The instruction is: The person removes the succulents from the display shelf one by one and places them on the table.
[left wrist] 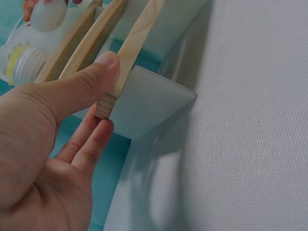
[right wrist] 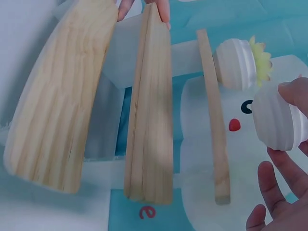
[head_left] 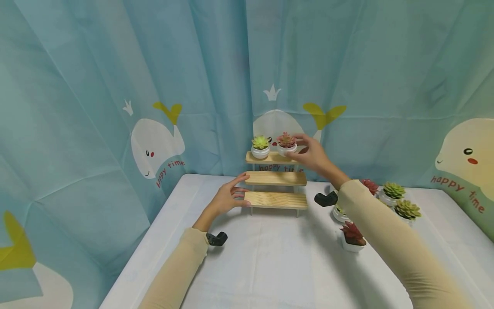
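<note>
A three-tier wooden display stand [head_left: 275,199] with clear side panels stands near the back of the white table. My left hand [left wrist: 62,139] pinches the left end of its lowest board, thumb on one face and fingertips at the other; the index finger reaches the middle board in the head view. My right hand [head_left: 312,154] holds a pinkish-red succulent in a round white pot [head_left: 287,148] at the top board's right part. The right wrist view shows a gap between this white pot [right wrist: 275,118] and the board. A light green potted succulent [head_left: 260,148] sits on the top board's left part.
Several more potted succulents stand at the right of the table, partly hidden by my right forearm: a dark red one [head_left: 353,238] in front, green ones [head_left: 407,210] behind. A blue curtain [head_left: 216,86] with whale prints hangs just behind the table.
</note>
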`<action>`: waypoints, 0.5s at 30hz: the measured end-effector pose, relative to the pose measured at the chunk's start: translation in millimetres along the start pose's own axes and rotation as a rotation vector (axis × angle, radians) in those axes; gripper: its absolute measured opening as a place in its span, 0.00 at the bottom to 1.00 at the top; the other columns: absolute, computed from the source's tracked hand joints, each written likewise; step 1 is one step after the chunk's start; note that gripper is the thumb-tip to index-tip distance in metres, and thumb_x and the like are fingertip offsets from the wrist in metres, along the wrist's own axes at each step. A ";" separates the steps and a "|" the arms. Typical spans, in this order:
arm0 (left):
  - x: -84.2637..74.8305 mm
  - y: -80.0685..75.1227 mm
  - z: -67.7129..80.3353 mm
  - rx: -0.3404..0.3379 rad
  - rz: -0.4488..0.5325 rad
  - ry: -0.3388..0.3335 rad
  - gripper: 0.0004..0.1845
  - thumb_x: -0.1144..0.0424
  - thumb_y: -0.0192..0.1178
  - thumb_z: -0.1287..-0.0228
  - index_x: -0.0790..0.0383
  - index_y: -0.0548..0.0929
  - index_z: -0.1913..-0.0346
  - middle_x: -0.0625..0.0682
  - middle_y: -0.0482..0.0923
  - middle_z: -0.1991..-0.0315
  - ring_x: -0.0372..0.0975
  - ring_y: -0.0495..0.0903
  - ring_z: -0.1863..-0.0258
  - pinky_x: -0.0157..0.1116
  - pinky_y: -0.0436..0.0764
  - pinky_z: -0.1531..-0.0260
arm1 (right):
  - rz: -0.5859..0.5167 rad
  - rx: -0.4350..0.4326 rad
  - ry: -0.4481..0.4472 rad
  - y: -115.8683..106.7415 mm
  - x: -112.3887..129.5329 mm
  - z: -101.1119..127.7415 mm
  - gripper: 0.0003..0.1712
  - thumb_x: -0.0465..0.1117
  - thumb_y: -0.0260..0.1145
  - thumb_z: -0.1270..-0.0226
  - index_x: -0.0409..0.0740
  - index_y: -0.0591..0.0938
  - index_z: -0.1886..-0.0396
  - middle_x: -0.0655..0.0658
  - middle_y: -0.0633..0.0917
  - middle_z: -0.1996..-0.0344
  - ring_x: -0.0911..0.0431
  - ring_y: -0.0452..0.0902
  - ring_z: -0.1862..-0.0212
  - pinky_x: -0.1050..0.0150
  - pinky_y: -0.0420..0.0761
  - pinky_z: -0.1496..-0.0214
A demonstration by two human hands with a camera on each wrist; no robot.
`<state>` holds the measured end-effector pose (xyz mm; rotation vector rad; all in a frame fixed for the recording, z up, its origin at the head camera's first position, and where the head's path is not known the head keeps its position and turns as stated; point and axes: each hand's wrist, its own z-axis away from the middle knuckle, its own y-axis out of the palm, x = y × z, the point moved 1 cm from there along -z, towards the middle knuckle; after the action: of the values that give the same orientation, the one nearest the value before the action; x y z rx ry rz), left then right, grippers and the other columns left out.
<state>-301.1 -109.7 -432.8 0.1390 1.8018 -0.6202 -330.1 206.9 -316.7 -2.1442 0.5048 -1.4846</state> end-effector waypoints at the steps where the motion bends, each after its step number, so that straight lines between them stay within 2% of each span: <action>1: -0.1 -0.1 0.1 0.000 -0.002 0.000 0.49 0.74 0.76 0.46 0.54 0.66 0.21 0.45 0.51 0.18 0.51 0.78 0.36 0.44 0.82 0.39 | 0.000 0.001 -0.002 -1.8 0.3 1.6 0.39 0.50 0.75 0.33 0.47 0.71 0.26 0.34 0.78 0.35 0.43 0.81 0.51 0.56 0.84 0.58; 10: -1.9 -0.4 0.9 0.000 0.005 0.003 0.49 0.75 0.76 0.46 0.56 0.66 0.21 0.46 0.51 0.17 0.52 0.78 0.36 0.43 0.82 0.39 | 0.014 0.011 -0.017 -18.1 2.6 17.4 0.39 0.51 0.74 0.33 0.47 0.72 0.26 0.34 0.77 0.34 0.42 0.81 0.49 0.58 0.82 0.59; 15: -2.2 -0.4 0.7 0.004 0.011 0.005 0.49 0.75 0.76 0.46 0.56 0.66 0.21 0.46 0.50 0.17 0.52 0.77 0.35 0.44 0.82 0.39 | 0.037 0.035 -0.015 -28.8 0.4 28.9 0.38 0.51 0.74 0.33 0.49 0.72 0.26 0.34 0.75 0.32 0.42 0.79 0.49 0.56 0.82 0.58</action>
<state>-299.9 -109.8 -430.8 0.1530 1.8037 -0.6161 -302.0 235.3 -308.4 -2.1059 0.5064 -1.4463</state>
